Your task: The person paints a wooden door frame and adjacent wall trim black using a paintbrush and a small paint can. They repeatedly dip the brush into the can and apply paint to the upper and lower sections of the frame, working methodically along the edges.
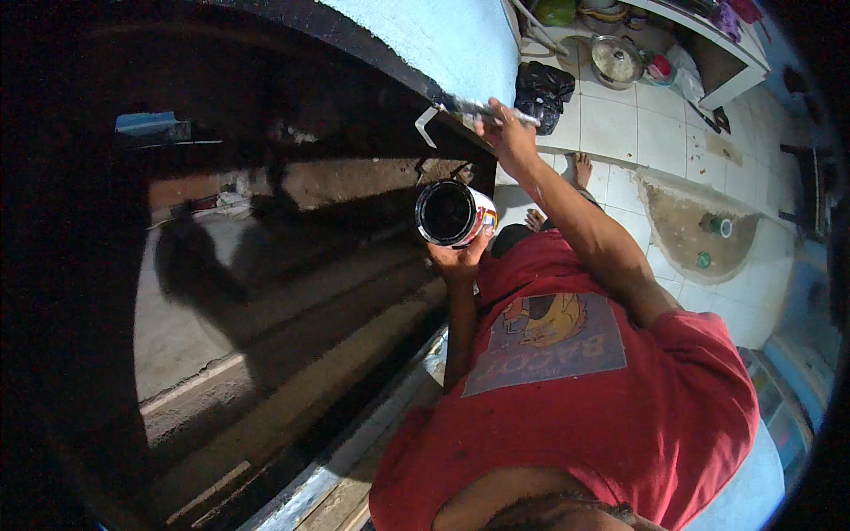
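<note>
My left hand (460,262) is wrapped round the lower part of a paint can (484,215), tilted so its dark mouth shows. Black paint coats the inside and rim; how full it is cannot be made out. Farther up, my right hand (508,140) grips a paintbrush (469,107) by its handle. The brush's dark head lies at the black-painted frame edge (385,57), where it borders a light blue wall (443,40). Just beside the brush head, a pale L-shaped metal hook (426,125) sticks out from the frame.
Left of me is a dark opening with a lit concrete ground (177,310) beyond. At right, a black plastic bag (544,87), a lidded pot (617,60) and a white shelf (737,81) stand on white tiles. A sunken floor patch (677,221) holds a green cup (722,227).
</note>
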`<state>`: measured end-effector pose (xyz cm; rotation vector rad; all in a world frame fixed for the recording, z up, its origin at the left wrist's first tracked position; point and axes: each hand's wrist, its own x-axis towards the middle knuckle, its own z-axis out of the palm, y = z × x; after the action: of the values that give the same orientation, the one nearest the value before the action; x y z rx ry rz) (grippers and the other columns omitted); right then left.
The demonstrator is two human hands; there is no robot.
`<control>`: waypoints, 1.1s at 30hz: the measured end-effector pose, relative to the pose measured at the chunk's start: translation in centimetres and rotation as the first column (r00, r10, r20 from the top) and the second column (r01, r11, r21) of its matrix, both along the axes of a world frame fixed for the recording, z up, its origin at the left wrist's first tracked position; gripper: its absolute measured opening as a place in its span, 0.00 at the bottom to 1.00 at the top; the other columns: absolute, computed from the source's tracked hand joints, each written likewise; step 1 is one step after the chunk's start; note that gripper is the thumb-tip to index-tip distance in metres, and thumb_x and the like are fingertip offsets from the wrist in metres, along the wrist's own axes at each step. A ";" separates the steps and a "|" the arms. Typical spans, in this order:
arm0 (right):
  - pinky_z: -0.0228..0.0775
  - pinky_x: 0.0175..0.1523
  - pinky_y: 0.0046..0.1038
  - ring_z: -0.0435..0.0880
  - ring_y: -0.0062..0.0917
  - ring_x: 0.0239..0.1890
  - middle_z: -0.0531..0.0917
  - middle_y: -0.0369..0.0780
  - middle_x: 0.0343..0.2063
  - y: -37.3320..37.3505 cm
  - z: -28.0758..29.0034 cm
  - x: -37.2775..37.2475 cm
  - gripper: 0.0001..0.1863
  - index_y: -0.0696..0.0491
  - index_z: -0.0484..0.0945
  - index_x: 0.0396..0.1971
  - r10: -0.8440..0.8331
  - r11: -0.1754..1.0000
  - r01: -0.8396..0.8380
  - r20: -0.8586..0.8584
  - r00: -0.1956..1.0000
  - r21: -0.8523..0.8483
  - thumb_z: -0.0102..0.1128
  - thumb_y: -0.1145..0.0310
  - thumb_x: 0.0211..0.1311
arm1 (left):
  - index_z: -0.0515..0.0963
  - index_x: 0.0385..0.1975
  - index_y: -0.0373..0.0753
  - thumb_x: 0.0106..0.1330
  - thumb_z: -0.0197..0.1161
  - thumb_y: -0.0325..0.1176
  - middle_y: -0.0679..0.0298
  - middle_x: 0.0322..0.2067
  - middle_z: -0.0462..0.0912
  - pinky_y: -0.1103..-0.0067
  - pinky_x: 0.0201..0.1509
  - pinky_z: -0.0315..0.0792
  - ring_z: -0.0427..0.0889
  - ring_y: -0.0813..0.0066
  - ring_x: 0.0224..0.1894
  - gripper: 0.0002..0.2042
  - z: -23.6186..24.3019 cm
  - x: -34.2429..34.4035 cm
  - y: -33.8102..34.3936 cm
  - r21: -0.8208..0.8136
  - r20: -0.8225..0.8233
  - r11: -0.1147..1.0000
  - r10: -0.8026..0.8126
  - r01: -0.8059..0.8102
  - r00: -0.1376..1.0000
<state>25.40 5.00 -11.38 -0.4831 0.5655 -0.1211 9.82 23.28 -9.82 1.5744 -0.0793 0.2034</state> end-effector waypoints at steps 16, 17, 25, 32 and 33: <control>0.89 0.36 0.34 0.92 0.32 0.30 0.89 0.46 0.34 -0.1 7.3 -0.7 0.17 0.53 0.76 0.34 0.064 0.980 -0.022 0.206 0.976 -0.199 0.77 0.62 0.69 | 0.64 0.74 0.30 0.53 0.83 0.21 0.50 0.66 0.79 0.64 0.73 0.76 0.82 0.60 0.66 0.46 -1.0 0.1 0.3 -0.009 0.070 1.000 -0.018 0.018 0.997; 0.89 0.36 0.34 0.91 0.32 0.30 0.89 0.46 0.35 -0.2 6.3 -0.6 0.16 0.53 0.76 0.35 0.051 0.988 -0.020 0.195 0.980 -0.156 0.77 0.62 0.69 | 0.64 0.74 0.30 0.53 0.83 0.21 0.49 0.66 0.79 0.64 0.73 0.76 0.82 0.59 0.66 0.47 -0.9 0.2 0.3 0.020 0.051 0.999 -0.031 0.030 0.998; 0.91 0.39 0.35 0.91 0.32 0.32 0.89 0.46 0.39 -0.2 -4.9 -1.0 0.18 0.57 0.79 0.41 0.015 0.976 -0.067 -0.240 0.971 -0.207 0.79 0.62 0.66 | 0.64 0.74 0.31 0.51 0.84 0.23 0.49 0.66 0.79 0.62 0.72 0.78 0.82 0.59 0.67 0.48 -0.6 0.3 0.5 -0.029 -0.054 0.997 -0.071 0.070 0.996; 0.91 0.39 0.35 0.92 0.32 0.33 0.89 0.45 0.38 0.7 0.5 -0.3 0.17 0.56 0.77 0.38 0.030 0.983 -0.028 0.010 0.999 -0.182 0.77 0.62 0.69 | 0.65 0.74 0.31 0.51 0.84 0.22 0.49 0.66 0.78 0.62 0.72 0.78 0.82 0.59 0.66 0.48 -0.7 0.0 0.5 -0.010 -0.038 0.999 -0.041 0.041 0.998; 0.90 0.39 0.35 0.91 0.31 0.32 0.89 0.45 0.37 0.7 1.1 -0.2 0.17 0.56 0.77 0.37 0.035 0.986 -0.014 0.121 0.992 -0.164 0.77 0.62 0.69 | 0.65 0.74 0.31 0.51 0.84 0.22 0.49 0.66 0.78 0.62 0.72 0.78 0.82 0.59 0.66 0.48 -0.6 -0.1 0.5 -0.001 -0.048 1.000 -0.027 0.027 0.998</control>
<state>25.23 5.65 -10.33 -0.6367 0.4298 -0.1734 9.76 23.81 -10.44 1.5757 -0.0633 0.1441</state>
